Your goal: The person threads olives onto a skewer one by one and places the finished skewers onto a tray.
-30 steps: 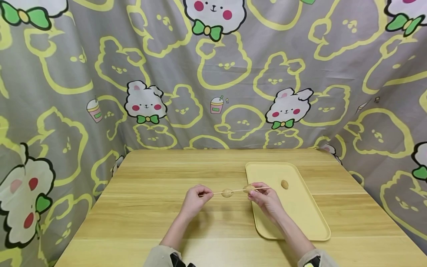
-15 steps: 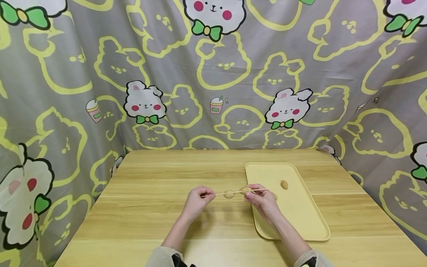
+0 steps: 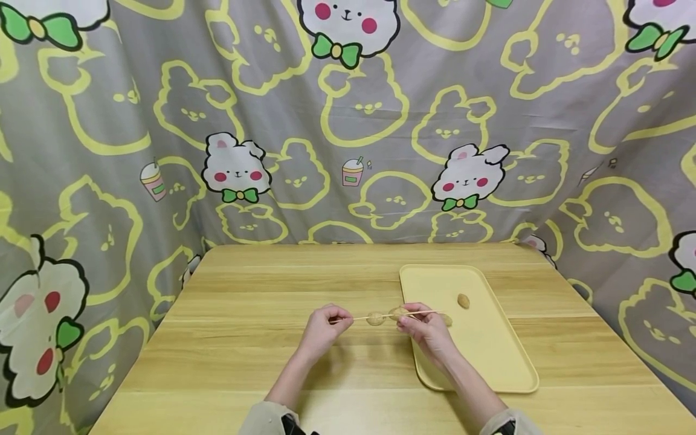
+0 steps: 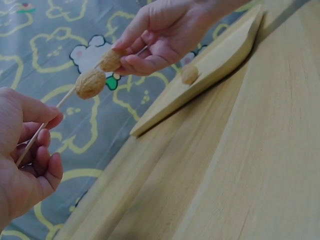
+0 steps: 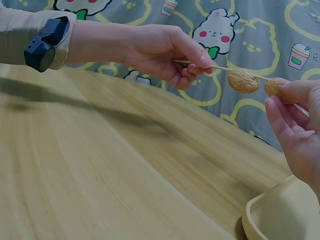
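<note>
In the head view, my left hand (image 3: pixel 324 329) pinches the left end of a thin bamboo skewer (image 3: pixel 360 318), held up over the table. A wrinkled, golden-brown fried ball (image 3: pixel 375 319) is threaded on its middle. My right hand (image 3: pixel 435 337) grips a second fried ball (image 3: pixel 397 313) on the same skewer, close to the first. Past the right fingers, the skewer's far end sticks out. The right wrist view shows the left hand (image 5: pixel 162 52) with thumb and fingers on the stick, and the second ball (image 5: pixel 274 87) between right thumb and fingers.
A yellow tray (image 3: pixel 484 356) lies on the wooden table (image 3: pixel 244 338) under and beyond my right hand. On it sit a fried ball (image 3: pixel 463 301) and another ball (image 3: pixel 447 320) partly hidden by that hand. A patterned curtain (image 3: pixel 304 121) surrounds the table's back and sides.
The right hand has moved slightly left, bringing its ball along the skewer closer to the first one. The left hand has shifted a little right. Another ball on the tray has come into sight.
</note>
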`<state>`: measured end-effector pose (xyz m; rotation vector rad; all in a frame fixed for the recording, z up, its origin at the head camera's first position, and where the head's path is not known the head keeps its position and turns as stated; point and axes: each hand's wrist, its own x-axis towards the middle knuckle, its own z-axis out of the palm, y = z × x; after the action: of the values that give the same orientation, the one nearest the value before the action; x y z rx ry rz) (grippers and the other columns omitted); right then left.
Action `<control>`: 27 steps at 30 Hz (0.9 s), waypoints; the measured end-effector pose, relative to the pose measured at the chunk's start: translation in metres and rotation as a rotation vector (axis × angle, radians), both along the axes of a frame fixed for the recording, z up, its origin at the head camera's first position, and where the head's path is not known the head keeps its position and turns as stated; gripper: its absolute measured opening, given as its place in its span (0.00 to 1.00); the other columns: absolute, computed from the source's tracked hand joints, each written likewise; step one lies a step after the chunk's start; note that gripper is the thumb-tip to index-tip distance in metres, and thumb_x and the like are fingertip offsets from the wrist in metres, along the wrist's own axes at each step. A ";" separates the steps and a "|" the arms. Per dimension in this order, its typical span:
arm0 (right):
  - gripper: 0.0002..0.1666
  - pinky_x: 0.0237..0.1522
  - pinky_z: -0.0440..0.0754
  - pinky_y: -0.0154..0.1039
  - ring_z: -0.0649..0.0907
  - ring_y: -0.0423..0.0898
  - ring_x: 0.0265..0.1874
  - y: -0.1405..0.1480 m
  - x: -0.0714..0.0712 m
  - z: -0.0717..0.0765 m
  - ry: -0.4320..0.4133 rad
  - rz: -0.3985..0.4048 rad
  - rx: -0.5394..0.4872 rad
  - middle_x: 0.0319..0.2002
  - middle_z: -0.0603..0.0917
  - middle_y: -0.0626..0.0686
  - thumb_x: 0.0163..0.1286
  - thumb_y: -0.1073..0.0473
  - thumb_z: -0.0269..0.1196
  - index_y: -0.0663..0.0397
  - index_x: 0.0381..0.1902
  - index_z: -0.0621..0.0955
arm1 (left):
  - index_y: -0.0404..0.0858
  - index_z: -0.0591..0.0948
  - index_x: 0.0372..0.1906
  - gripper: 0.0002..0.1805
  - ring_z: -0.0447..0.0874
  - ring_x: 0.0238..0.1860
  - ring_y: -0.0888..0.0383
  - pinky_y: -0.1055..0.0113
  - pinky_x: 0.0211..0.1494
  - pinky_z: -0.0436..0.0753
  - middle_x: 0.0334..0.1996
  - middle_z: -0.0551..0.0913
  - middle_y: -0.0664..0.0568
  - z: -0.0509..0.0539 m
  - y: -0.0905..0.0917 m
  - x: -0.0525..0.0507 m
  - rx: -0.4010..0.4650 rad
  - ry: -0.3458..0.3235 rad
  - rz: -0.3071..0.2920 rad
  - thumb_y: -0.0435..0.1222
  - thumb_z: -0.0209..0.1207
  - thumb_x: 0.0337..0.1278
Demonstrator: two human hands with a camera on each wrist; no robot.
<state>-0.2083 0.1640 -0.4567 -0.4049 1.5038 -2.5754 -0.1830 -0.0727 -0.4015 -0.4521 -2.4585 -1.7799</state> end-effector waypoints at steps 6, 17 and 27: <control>0.17 0.38 0.80 0.32 0.82 0.42 0.31 0.001 0.000 -0.001 0.010 0.007 -0.008 0.34 0.81 0.51 0.62 0.79 0.53 0.55 0.38 0.79 | 0.27 0.81 0.31 0.04 0.75 0.35 0.56 0.70 0.35 0.75 0.32 0.79 0.46 -0.016 0.000 -0.010 0.019 -0.009 -0.014 0.26 0.59 0.53; 0.17 0.40 0.80 0.34 0.82 0.43 0.32 0.005 0.001 -0.002 0.029 0.020 0.013 0.35 0.81 0.51 0.63 0.78 0.52 0.59 0.45 0.77 | 0.31 0.84 0.31 0.05 0.74 0.32 0.60 0.71 0.35 0.76 0.29 0.78 0.52 -0.040 -0.004 -0.024 0.007 0.052 -0.005 0.31 0.61 0.54; 0.20 0.42 0.79 0.35 0.82 0.43 0.39 0.026 -0.002 -0.007 0.055 -0.082 0.156 0.38 0.82 0.52 0.62 0.77 0.54 0.79 0.53 0.68 | 0.32 0.84 0.29 0.03 0.74 0.31 0.60 0.71 0.33 0.76 0.28 0.78 0.52 -0.039 -0.011 -0.026 0.018 0.048 0.031 0.29 0.61 0.53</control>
<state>-0.2104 0.1900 -0.4637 -0.4071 1.7607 -2.5021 -0.2092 -0.0836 -0.4403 -0.4476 -2.4024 -1.7576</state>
